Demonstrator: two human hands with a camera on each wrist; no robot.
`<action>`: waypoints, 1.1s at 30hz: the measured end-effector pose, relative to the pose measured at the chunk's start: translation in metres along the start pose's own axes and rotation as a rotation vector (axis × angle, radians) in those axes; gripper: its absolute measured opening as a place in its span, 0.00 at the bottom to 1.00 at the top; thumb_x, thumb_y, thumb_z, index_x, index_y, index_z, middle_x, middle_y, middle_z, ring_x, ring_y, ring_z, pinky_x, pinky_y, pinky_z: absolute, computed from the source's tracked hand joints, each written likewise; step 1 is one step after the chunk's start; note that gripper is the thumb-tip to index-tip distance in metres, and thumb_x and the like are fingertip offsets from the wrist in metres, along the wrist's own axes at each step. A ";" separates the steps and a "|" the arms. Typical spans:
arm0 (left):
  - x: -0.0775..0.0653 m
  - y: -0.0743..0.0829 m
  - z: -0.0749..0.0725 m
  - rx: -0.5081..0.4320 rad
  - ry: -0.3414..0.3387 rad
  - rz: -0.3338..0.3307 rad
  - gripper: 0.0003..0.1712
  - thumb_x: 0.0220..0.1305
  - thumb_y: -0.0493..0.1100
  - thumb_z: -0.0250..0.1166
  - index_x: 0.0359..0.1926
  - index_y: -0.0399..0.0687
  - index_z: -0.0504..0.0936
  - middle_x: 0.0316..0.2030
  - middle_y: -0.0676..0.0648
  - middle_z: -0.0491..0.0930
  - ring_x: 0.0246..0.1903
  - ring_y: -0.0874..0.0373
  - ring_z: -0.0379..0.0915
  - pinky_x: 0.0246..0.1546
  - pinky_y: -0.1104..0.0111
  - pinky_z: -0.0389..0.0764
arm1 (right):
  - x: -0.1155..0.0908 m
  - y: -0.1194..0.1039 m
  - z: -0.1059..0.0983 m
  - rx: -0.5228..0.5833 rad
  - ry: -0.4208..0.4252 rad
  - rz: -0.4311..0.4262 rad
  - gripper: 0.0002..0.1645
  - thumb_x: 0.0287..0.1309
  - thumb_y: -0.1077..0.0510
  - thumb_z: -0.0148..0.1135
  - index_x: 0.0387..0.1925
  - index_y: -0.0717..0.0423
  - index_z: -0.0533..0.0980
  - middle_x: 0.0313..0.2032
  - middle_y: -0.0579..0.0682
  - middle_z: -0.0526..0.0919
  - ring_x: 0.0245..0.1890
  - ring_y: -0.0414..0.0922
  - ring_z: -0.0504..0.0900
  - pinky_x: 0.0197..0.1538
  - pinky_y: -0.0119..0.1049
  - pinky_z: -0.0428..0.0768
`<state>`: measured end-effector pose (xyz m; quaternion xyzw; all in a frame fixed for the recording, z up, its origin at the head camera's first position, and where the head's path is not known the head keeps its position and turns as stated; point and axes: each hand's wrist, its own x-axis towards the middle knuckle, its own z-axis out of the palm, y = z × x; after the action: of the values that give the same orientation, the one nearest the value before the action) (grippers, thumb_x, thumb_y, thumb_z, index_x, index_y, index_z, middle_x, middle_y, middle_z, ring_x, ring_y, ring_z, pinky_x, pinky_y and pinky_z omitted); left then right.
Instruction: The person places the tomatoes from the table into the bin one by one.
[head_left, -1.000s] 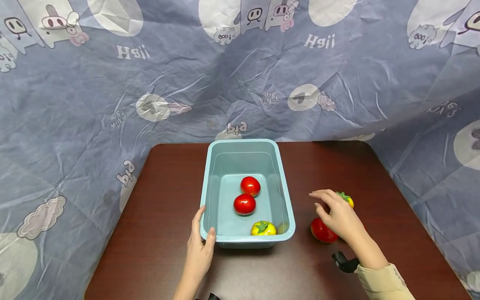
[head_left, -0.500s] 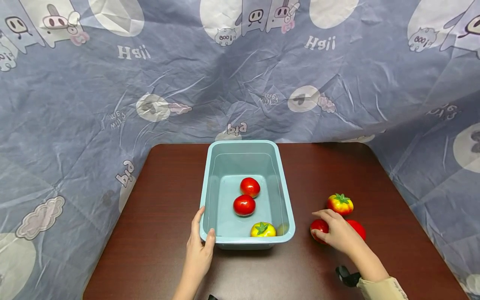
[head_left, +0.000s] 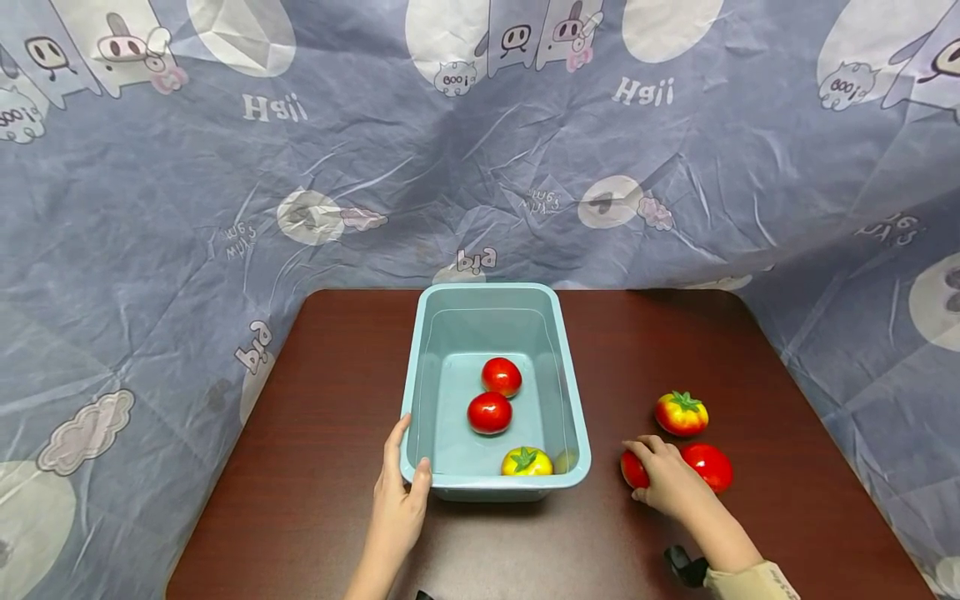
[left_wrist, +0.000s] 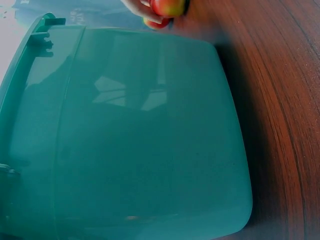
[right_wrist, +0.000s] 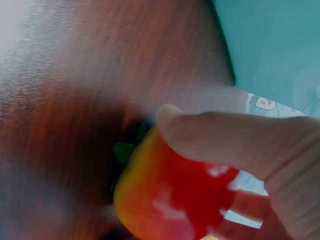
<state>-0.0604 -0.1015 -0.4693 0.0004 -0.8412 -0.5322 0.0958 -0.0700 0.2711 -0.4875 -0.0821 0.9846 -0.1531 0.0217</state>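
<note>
In the head view, my left hand [head_left: 401,500] holds the near left corner of a light blue plastic bin [head_left: 566,367], thumb at the near rim and fingers along the left side. Its outer wall fills much of the left wrist view. My right hand [head_left: 667,479] grips a toy tomato [head_left: 633,471] on the table right of the bin. The right wrist view shows this tomato [right_wrist: 170,195] as red and yellow with green leaves, the thumb [right_wrist: 210,140] across it and fingers on its far side.
Inside the bin lie two red tomatoes [head_left: 490,413] and a yellow one [head_left: 527,461] with a green top. A red-yellow tomato [head_left: 682,414] and a red one [head_left: 707,467] are beside my right hand on the brown table [head_left: 322,433]. A patterned blue cloth [head_left: 375,167] hangs behind.
My right hand has come down from above the tomatoes on the right and closed its fingers round the leftmost one. The left hand has stayed at the bin's corner.
</note>
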 end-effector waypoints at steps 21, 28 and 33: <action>0.000 0.001 0.000 0.004 0.004 0.003 0.35 0.68 0.44 0.57 0.74 0.62 0.58 0.69 0.41 0.67 0.64 0.40 0.68 0.57 0.40 0.69 | 0.007 -0.003 -0.006 0.069 0.095 -0.049 0.41 0.36 0.60 0.80 0.57 0.62 0.75 0.50 0.61 0.78 0.49 0.61 0.78 0.49 0.59 0.80; 0.000 0.001 0.000 0.025 0.011 0.017 0.34 0.69 0.44 0.56 0.74 0.62 0.58 0.68 0.41 0.67 0.64 0.40 0.68 0.56 0.39 0.69 | 0.013 -0.009 -0.017 0.156 0.143 -0.026 0.42 0.39 0.57 0.80 0.59 0.59 0.74 0.51 0.61 0.78 0.48 0.61 0.79 0.46 0.60 0.81; 0.000 0.001 0.000 0.019 0.011 0.015 0.34 0.69 0.45 0.57 0.73 0.62 0.59 0.68 0.41 0.68 0.64 0.41 0.69 0.57 0.41 0.69 | 0.017 -0.011 -0.023 0.225 0.155 -0.031 0.41 0.41 0.53 0.79 0.59 0.58 0.73 0.51 0.61 0.79 0.48 0.59 0.79 0.45 0.57 0.82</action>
<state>-0.0599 -0.1008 -0.4690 -0.0024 -0.8457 -0.5233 0.1043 -0.0865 0.2644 -0.4622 -0.0823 0.9585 -0.2689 -0.0478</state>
